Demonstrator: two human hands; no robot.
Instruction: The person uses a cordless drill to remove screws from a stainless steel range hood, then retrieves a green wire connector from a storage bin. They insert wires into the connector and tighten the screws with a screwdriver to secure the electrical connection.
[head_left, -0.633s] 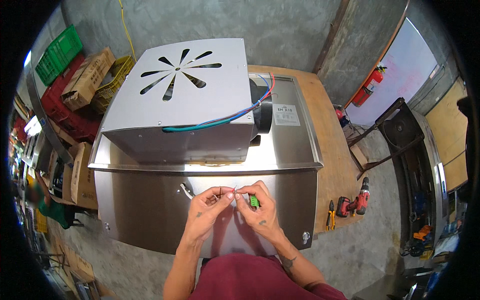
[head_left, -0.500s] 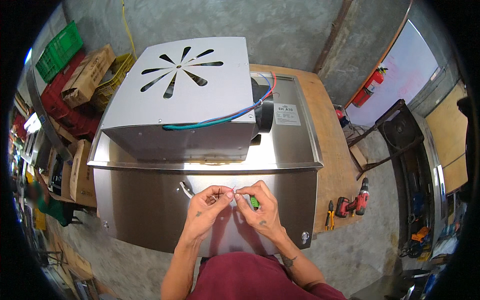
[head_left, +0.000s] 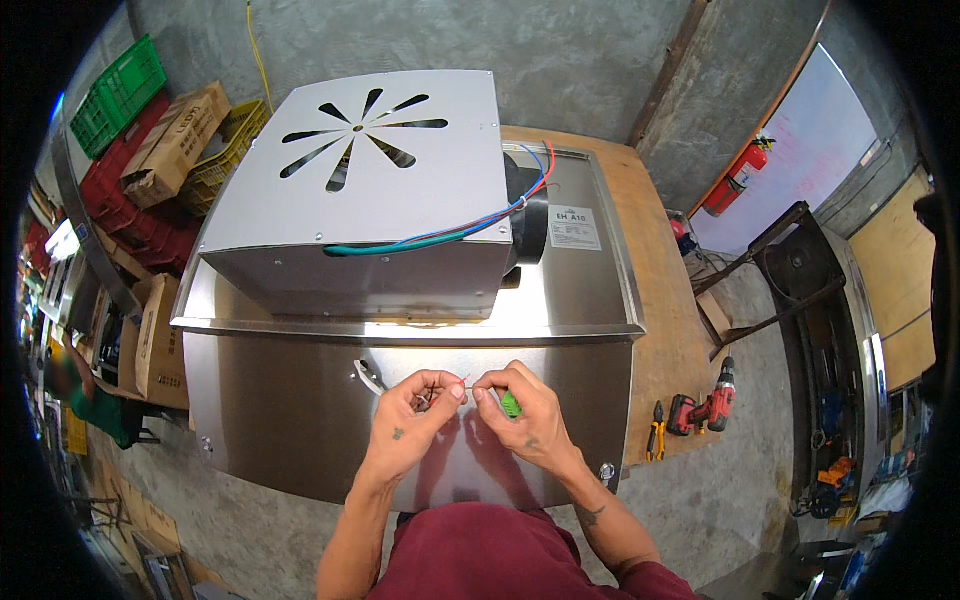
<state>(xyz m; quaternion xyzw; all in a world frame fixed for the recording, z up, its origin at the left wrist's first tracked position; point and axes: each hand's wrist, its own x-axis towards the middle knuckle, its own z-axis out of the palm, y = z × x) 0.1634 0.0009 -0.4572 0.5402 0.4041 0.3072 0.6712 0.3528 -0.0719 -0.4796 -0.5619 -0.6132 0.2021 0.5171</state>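
Above the stainless steel front panel (head_left: pixel 270 420), my two hands meet at their fingertips. My left hand (head_left: pixel 408 425) is closed in a pinch on a thin red wire (head_left: pixel 465 379). A white cable (head_left: pixel 368 376) on the panel runs in beneath its fingers. My right hand (head_left: pixel 530 420) is closed too, thumb and forefinger pinching something thin close to the wire's end. A small green object (head_left: pixel 511 404) sits within its curled fingers, its kind mostly hidden. Beyond stands a grey metal box (head_left: pixel 440 185) with petal-shaped slots and blue, green and red wires (head_left: pixel 430 242).
On the wooden table (head_left: pixel 650 300) to the right lie yellow-and-black pliers (head_left: pixel 656 435) and a red cordless drill (head_left: pixel 708 408). A dark metal frame (head_left: pixel 790 265) stands farther right. Crates (head_left: pixel 120 95) and cardboard boxes (head_left: pixel 165 355) are stacked at left, near a person in green (head_left: pixel 105 405).
My fingertips have drawn slightly apart, and more of the red wire shows between them. The green object in my right hand is a little more exposed.
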